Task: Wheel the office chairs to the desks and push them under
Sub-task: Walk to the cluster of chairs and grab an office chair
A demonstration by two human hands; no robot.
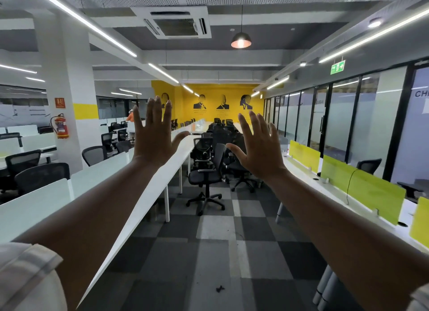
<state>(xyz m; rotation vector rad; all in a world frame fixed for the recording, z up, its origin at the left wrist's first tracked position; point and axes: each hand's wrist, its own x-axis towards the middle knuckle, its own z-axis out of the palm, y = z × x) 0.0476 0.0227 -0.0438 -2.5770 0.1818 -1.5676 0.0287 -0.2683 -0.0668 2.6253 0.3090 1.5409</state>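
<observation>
I hold both arms stretched out in front of me at head height. My left hand (154,134) and my right hand (257,148) are spread flat with straight fingers and hold nothing. Beyond them, a black mesh office chair (206,174) stands in the aisle on the checked carpet, well out of reach, with several more black chairs (220,131) crowded behind it. A long white desk (148,192) runs along the aisle's left side. Another white desk (299,171) runs along the right.
Yellow-green divider screens (362,185) stand on the right desk, with glass-walled rooms (343,115) behind. More chairs (41,171) and desks fill the left area by a white pillar with a fire extinguisher (61,127). A small dark scrap (219,288) lies on the carpet.
</observation>
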